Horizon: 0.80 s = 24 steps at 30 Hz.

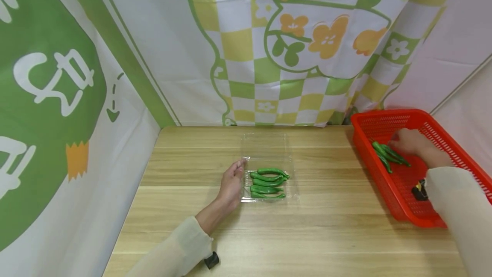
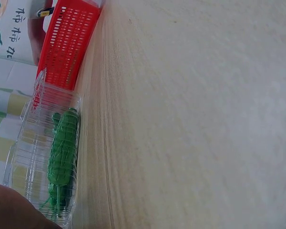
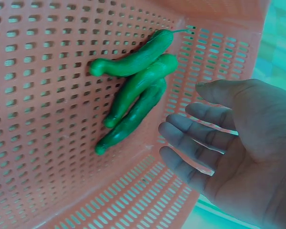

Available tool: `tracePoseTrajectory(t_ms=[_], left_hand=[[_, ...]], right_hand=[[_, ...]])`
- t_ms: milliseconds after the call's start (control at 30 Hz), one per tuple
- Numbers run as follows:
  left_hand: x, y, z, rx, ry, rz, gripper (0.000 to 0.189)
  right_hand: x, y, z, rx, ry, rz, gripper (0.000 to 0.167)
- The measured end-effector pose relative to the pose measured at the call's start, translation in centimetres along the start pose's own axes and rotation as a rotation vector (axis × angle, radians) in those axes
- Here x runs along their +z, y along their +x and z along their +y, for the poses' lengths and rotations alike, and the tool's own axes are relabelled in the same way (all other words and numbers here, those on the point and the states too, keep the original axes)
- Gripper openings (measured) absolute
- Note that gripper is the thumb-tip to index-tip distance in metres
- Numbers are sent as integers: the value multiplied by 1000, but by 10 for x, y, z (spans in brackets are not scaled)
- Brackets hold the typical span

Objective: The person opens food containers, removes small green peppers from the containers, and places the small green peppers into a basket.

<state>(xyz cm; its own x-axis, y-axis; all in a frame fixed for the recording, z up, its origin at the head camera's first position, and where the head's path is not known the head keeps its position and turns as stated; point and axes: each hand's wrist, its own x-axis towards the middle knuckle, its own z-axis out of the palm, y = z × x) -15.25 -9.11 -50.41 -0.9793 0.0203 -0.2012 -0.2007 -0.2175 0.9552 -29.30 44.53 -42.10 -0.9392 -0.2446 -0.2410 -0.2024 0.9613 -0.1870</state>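
Observation:
A clear plastic clamshell box (image 1: 246, 195) lies with its lid folded back on the table. Several green chili peppers (image 1: 267, 184) lie side by side in its near half. My left hand (image 1: 230, 185) holds the box by its left edge; only part of that hand (image 2: 14, 210) shows in the left wrist view. At the right, my right hand (image 1: 413, 144) is inside the red basket (image 1: 396, 206), fingers spread and slightly bent beside three loose green chilies (image 3: 138, 90). Nothing lies in this palm (image 3: 243, 162) in the right wrist view.
The wooden table (image 1: 326, 234) meets printed curtains (image 1: 238, 54) at the back and left. The basket's perforated wall (image 2: 69, 43) rises beyond the box in the left wrist view. A black wrist device (image 1: 420, 190) shows at my right sleeve.

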Motion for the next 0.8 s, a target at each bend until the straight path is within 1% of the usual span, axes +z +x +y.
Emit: tracePoseTrajectory(t_ms=[167,333,433,533,633,800], left_hand=[[1,-1,0,8,-8,-14,49],[1,-1,0,10,-17,-13,49],[1,-1,0,6,-22,-10,49],[1,0,0,6,-21,-11,49],[1,0,1,5,-14,-7,49],[1,-1,1,4,-3,0,49]], right_hand=[[-8,-3,-8,7,-18,2,41],[-15,-5,-15,-32,-45,54,36],[-18,-6,-18,-47,-51,62,35],[-21,-7,-22,-44,-48,59,37],[-23,-7,-27,-52,-53,75,37],[-25,-7,-38,-90,-68,115,25]])
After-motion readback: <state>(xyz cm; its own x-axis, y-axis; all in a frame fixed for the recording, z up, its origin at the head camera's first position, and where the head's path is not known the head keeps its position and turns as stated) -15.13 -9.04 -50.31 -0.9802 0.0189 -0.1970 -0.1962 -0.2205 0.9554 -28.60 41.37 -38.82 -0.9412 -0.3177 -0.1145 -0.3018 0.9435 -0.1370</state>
